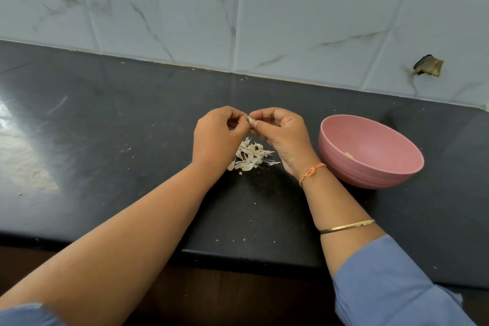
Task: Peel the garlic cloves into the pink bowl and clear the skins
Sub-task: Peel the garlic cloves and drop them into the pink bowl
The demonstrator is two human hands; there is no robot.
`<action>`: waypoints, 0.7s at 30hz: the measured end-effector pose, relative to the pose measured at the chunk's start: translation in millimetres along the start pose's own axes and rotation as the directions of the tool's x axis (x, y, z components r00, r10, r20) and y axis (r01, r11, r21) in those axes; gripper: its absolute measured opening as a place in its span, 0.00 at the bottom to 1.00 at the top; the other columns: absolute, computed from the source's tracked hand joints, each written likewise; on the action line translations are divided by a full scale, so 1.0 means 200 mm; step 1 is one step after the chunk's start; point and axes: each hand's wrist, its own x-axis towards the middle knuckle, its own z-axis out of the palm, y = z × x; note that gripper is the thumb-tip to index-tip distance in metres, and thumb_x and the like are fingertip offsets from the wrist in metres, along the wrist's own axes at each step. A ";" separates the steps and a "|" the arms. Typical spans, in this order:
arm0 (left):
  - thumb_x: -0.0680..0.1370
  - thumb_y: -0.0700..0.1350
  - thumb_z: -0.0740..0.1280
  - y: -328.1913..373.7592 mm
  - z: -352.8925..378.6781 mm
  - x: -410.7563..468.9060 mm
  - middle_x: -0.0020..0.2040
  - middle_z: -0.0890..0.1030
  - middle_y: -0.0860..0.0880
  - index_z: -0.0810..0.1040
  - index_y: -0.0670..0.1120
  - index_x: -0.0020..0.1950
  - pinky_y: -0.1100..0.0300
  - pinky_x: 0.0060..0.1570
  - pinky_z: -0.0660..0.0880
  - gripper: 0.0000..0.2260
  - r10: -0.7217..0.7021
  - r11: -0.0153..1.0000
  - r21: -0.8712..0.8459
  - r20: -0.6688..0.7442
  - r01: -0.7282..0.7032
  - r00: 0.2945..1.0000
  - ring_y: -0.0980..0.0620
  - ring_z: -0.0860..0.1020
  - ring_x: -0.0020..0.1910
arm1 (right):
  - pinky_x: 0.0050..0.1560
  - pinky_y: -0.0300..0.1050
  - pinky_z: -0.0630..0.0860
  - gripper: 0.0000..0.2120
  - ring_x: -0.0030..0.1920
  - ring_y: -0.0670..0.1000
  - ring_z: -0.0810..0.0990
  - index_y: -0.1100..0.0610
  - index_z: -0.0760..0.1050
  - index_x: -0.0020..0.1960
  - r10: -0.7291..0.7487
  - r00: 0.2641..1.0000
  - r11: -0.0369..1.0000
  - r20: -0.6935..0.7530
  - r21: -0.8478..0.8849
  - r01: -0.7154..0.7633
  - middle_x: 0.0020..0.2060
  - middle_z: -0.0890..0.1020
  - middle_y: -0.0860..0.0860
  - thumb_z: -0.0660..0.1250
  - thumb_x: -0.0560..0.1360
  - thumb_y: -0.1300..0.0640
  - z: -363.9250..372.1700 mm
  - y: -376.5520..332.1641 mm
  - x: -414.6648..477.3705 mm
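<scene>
A small garlic clove (250, 119) is pinched between the fingertips of both hands above the dark counter. My left hand (215, 137) grips it from the left and my right hand (281, 135) from the right. Below the hands lies a heap of pale garlic skins (251, 156) on the counter. The pink bowl (370, 152) stands to the right of my right wrist, and a peeled clove (349, 155) shows inside it near the rim.
The black counter (119, 127) runs left to right, with its front edge close to my forearms. A white tiled wall (238, 8) backs it, with a broken hole (428, 65) at the right. Small skin flecks dot the counter.
</scene>
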 end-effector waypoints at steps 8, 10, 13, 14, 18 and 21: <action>0.78 0.52 0.64 -0.02 0.01 0.00 0.26 0.73 0.54 0.80 0.44 0.37 0.64 0.31 0.67 0.15 -0.071 0.997 -0.003 -0.022 0.071 0.997 0.57 0.69 0.26 | 0.45 0.43 0.81 0.08 0.42 0.50 0.82 0.61 0.78 0.48 -0.007 1.000 0.999 -0.026 0.041 0.008 0.42 0.82 0.56 0.69 0.71 0.70 -0.01 0.00 0.00; 0.78 0.53 0.65 -0.02 0.01 0.01 0.25 0.72 0.53 0.81 0.43 0.38 0.65 0.30 0.66 0.16 -0.068 0.998 0.018 -0.016 0.068 0.998 0.57 0.68 0.25 | 0.44 0.41 0.81 0.08 0.44 0.52 0.82 0.61 0.78 0.48 -0.016 0.999 0.999 -0.037 0.045 0.017 0.43 0.82 0.57 0.70 0.71 0.70 -0.01 -0.01 0.00; 0.77 0.49 0.67 -0.02 0.00 0.01 0.33 0.78 0.58 0.82 0.48 0.44 0.75 0.33 0.68 0.07 -0.041 0.999 0.015 -0.010 0.041 0.999 0.62 0.75 0.32 | 0.44 0.40 0.81 0.08 0.42 0.50 0.83 0.63 0.78 0.47 -0.016 0.999 0.999 -0.051 0.038 0.018 0.42 0.82 0.57 0.70 0.70 0.70 -0.01 -0.01 0.00; 0.77 0.47 0.67 -0.01 0.00 0.01 0.37 0.80 0.58 0.82 0.49 0.47 0.77 0.36 0.69 0.05 -0.027 1.000 0.006 -0.008 0.027 1.000 0.64 0.76 0.36 | 0.44 0.40 0.81 0.08 0.41 0.49 0.82 0.63 0.78 0.47 -0.015 0.998 0.999 -0.055 0.032 0.017 0.41 0.82 0.57 0.70 0.70 0.71 -0.01 -0.01 0.00; 0.77 0.41 0.65 -0.01 0.00 0.00 0.40 0.80 0.58 0.83 0.49 0.51 0.80 0.38 0.68 0.08 0.004 1.000 -0.005 0.006 -0.003 1.000 0.65 0.76 0.38 | 0.42 0.39 0.81 0.07 0.39 0.48 0.82 0.62 0.78 0.45 -0.026 0.998 1.000 -0.065 0.005 0.026 0.40 0.81 0.56 0.71 0.70 0.70 -0.01 0.00 0.00; 0.76 0.43 0.65 0.00 0.00 -0.01 0.38 0.80 0.60 0.82 0.51 0.48 0.78 0.38 0.70 0.07 -0.001 0.998 -0.056 0.013 0.001 1.000 0.65 0.77 0.38 | 0.40 0.38 0.79 0.07 0.40 0.47 0.81 0.59 0.78 0.43 -0.055 0.996 0.998 -0.071 -0.026 0.053 0.40 0.81 0.54 0.71 0.70 0.69 -0.01 0.00 0.01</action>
